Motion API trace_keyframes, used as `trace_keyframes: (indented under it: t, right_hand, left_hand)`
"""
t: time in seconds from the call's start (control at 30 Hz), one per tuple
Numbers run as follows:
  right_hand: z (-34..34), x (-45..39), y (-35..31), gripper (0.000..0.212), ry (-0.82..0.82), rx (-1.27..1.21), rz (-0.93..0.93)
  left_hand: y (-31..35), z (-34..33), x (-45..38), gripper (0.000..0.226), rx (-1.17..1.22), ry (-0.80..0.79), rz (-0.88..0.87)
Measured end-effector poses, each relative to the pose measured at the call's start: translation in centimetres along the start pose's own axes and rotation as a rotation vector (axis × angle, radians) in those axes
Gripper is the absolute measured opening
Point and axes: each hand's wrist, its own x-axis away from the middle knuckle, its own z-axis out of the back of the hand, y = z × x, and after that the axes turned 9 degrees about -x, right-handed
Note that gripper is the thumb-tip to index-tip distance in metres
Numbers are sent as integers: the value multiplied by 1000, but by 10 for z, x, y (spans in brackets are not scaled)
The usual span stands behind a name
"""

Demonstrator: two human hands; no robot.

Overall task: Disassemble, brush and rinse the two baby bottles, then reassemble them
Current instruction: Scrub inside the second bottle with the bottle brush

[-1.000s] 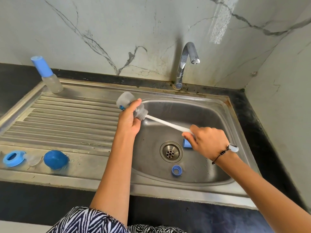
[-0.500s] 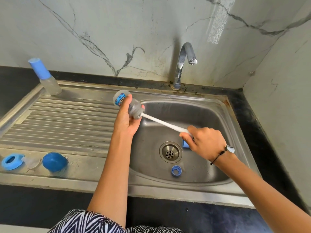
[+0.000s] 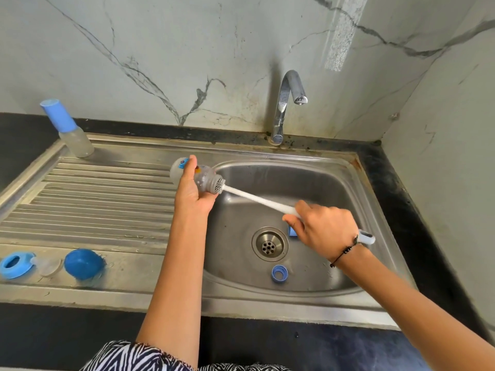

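Observation:
My left hand (image 3: 190, 194) grips a small clear baby bottle (image 3: 205, 178) lying sideways over the basin's left edge, its mouth towards the right. My right hand (image 3: 321, 228) holds the white handle of a bottle brush (image 3: 257, 198); the bristle head sits at the bottle's mouth. A second bottle with a blue cap (image 3: 68, 128) stands upright at the back left of the drainboard. A blue ring (image 3: 14, 265), a clear teat (image 3: 47, 265) and a blue dome cap (image 3: 83, 263) lie at the drainboard's front left. A blue ring (image 3: 279, 273) lies in the basin, and another blue part (image 3: 292, 232) shows under my right hand.
The steel sink (image 3: 334, 279) has a drain (image 3: 269, 243) at its middle and a chrome tap (image 3: 288, 103) behind, with no water running. A ribbed drainboard (image 3: 93, 199) lies on the left. Black counter surrounds the sink, with marble walls behind and to the right.
The brush has been drawn outward, so its bristle head now shows at the bottle's mouth. The bottle has turned a little in my left hand.

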Motion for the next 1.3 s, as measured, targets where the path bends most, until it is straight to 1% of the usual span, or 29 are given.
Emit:
trace_keyframes:
  t: [0.03,0.1,0.13,0.17,0.23,0.27,0.33,0.37,0.4,0.43,0.47,0.5,0.53,0.63,0.67,0.77,0.83,0.87,0.9,0.93,1.0,1.13,1.2,1.27,1.3]
  right_hand:
    - [1,0,-2,47,-72,-74,-44]
    - [4,-3,-3,49,-340,-345,-158]
    - [6,-6,-3,51,-449,-507,-207]
    - [7,-8,-3,52,-525,-690,-263]
    - [7,-6,-2,51,-670,-1027,-435]
    - [8,-5,-2,51,-758,-1124,-511]
    - [12,-6,-1,53,-852,-1156,-555]
    - [14,-9,0,53,-833,-1103,-534]
    - [18,-13,0,52,-763,-959,-466]
    - [21,-17,-1,50,-650,-700,-353]
    - [23,-19,-2,49,-508,-386,-225]
    - [23,-20,-2,47,-321,-117,-114]
    - [23,-20,-3,46,-145,30,-16]
    - [28,-21,-6,41,175,165,147]
    - [28,-21,-3,38,247,195,209]
    - [32,-21,-5,25,395,248,357]
    - [29,-19,-8,16,444,234,366]
    - [26,-19,-8,11,445,199,341]
    - [22,-19,-10,12,444,148,312]
    - [17,-18,-11,18,430,83,281]
    - [8,-17,-13,24,356,-68,232]
    - [0,-12,-12,18,188,-348,87]
    - [2,-13,-12,13,26,-523,-33]
    - [6,-13,-15,2,-198,-762,-143]
    - [9,-12,-18,8,-304,-933,-208]
  left_hand:
    - [1,-1,1,21,15,17,8]
    - [2,-3,4,18,37,23,-4]
    - [1,-4,5,16,45,16,-19]
    - [1,-4,7,15,62,-3,-35]
    - [1,-4,8,14,95,-75,-57]
    - [1,-3,8,14,110,-119,-61]
    - [0,1,9,16,135,-184,-53]
    - [-2,3,9,18,147,-195,-45]
    - [-3,5,7,19,150,-189,-39]
    - [-4,7,5,19,141,-162,-32]
    - [-5,7,3,17,120,-117,-30]
    - [-5,5,2,15,87,-66,-31]
    - [-5,2,1,14,54,-17,-37]
    - [-3,-8,2,16,36,88,-59]
    - [-2,-9,2,16,45,110,-72]
    - [-1,-9,0,16,73,136,-77]
    - [2,-6,-2,17,140,118,-52]
    - [4,-5,-2,18,178,106,-41]
    - [6,-5,-1,18,211,93,-36]
    - [8,-6,0,18,237,83,-39]
    - [10,-6,3,17,278,74,-58]
    - [10,-4,5,18,318,45,-51]
    - [10,-2,4,21,352,15,-69]
    - [11,-2,4,26,387,-31,-109]
    - [12,-2,4,24,411,-64,-125]
